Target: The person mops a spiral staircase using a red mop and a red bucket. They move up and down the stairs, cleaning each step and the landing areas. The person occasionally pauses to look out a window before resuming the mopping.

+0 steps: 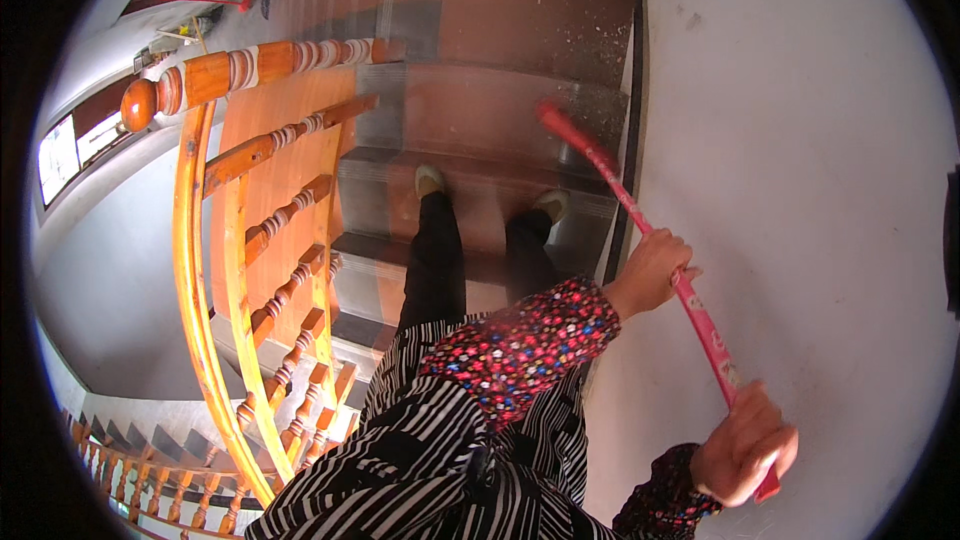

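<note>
A pink patterned handle (705, 322) runs diagonally from the lower right towards the steps, apparently a broom's. Its red end (562, 124) is blurred, above a stair tread near the wall. My left hand (652, 270) grips the handle around its middle, the arm reaching across my body. Around the handle's near end my right hand (750, 446) is closed, with a short tip poking out below it. Pale bits of debris (592, 30) lie scattered on the brown floor above the steps and along the wall side.
Stair steps (457, 150) with dark edges lie under my feet, in light shoes (429, 180). A wooden banister (191, 240) with turned balusters stands at the left. On the right is a white wall (780, 127) with a dark skirting (637, 90). Another flight of stairs (165, 450) shows at lower left.
</note>
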Motion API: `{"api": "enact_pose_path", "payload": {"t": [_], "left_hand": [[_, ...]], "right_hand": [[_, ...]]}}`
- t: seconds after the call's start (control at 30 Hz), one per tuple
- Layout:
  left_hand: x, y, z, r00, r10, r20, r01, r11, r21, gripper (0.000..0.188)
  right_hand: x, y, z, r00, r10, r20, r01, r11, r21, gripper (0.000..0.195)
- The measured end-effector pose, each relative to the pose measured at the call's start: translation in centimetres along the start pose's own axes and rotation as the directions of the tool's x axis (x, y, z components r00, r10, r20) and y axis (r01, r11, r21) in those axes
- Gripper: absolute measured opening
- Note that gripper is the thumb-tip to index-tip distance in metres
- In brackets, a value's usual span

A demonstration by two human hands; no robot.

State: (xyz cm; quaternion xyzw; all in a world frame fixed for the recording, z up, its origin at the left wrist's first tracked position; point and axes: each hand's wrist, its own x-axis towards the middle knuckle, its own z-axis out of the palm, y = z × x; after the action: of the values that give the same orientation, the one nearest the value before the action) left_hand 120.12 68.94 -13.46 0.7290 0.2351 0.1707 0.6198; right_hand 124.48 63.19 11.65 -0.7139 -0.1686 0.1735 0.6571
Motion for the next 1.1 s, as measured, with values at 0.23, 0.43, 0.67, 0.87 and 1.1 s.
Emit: {"api": "enact_pose_path", "payload": {"t": [0.23, 0.43, 0.67, 0.87, 1.1], "left_hand": [[-2.2, -2.9, -0.6, 0.946, -0.063, 0.318, 0.054, 0.998, 0.037, 0.038], [1.0, -4.2, -3.3, 0.931, -0.001, 0.364, 0.001, 1.0, 0.0, 0.042], [7.2, 3.4, -7.8, 0.688, 0.37, 0.625, -0.285, 0.929, -0.236, 0.019], [12.0, 7.2, -11.8, 0.455, -0.044, 0.889, 0.145, 0.989, -0.025, 0.034], [17.0, 15.9, 5.0, 0.141, 0.129, 0.982, -0.394, 0.917, -0.064, 0.042]], "right_hand": [[2.9, 2.7, -1.8, 0.877, -0.077, 0.475, -0.066, 0.958, 0.279, 0.038], [3.7, 3.1, 3.3, 0.97, -0.184, 0.156, 0.145, 0.962, 0.232, 0.037], [2.8, 7.7, 6.4, 0.98, -0.077, -0.185, 0.083, 0.996, 0.025, 0.026], [-5.2, 13.3, 6.4, 0.803, 0.006, -0.596, -0.026, 0.999, -0.026, 0.057], [1.0, 19.0, 3.0, 0.908, 0.139, -0.394, 0.029, 0.919, 0.392, 0.037]]}}
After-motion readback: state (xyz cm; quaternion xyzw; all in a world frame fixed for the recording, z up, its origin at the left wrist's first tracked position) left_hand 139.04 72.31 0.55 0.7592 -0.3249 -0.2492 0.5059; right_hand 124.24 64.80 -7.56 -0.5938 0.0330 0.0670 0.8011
